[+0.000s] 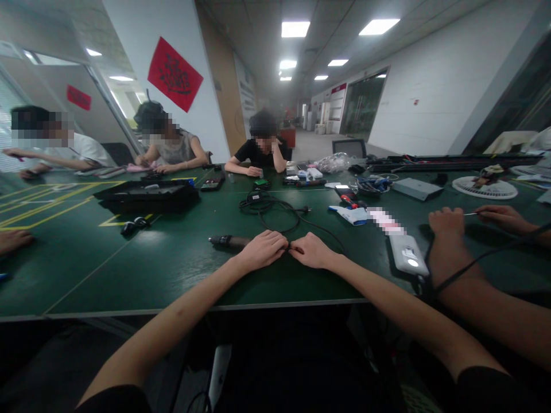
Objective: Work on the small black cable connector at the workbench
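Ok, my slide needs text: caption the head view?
Left hand on a dark cylindrical tool, right hand nearby, at a green table.

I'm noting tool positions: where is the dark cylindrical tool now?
In the head view, the dark cylindrical tool is left of centre on the green table, its right end hidden by the left hand.

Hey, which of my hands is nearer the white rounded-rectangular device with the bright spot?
Your right hand. It's to the left of the white device, with a gap between; your left hand is farther left, curled over the dark cylindrical tool.
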Demonstrator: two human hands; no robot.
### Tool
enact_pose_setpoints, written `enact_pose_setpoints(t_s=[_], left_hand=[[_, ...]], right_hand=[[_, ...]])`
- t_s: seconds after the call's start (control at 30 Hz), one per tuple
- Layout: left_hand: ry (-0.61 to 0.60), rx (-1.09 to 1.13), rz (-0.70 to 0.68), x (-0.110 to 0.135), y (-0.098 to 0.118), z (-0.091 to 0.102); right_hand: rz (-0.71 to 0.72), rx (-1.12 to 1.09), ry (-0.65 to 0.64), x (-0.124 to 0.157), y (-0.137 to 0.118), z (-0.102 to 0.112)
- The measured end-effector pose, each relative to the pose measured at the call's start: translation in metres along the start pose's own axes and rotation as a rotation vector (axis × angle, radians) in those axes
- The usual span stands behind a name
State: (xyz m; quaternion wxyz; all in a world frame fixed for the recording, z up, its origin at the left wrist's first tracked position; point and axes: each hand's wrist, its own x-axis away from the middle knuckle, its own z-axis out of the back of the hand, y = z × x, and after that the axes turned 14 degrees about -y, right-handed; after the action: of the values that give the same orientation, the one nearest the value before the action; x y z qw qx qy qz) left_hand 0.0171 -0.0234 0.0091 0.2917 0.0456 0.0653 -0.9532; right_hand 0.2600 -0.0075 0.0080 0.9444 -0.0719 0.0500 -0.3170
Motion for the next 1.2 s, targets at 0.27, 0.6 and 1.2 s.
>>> enact_pose_setpoints(t_s=[0.27,0.6,1.2], left_hand=[[0.019,-0.018,0.050,-0.005,0.003,-0.003],[-0.001,0.093,0.090,-0.005,-0.003,-0.010],[0.011,-0.029,0.075,-0.011,-0.007,-0.016]], right_hand=[[-0.011,0.043,0.023,0.000,0.002,-0.004],[-0.084,0.078,0.036,-0.001,0.001,-0.001],[0.006,-0.038,0.175,0.007,0.009,0.000]])
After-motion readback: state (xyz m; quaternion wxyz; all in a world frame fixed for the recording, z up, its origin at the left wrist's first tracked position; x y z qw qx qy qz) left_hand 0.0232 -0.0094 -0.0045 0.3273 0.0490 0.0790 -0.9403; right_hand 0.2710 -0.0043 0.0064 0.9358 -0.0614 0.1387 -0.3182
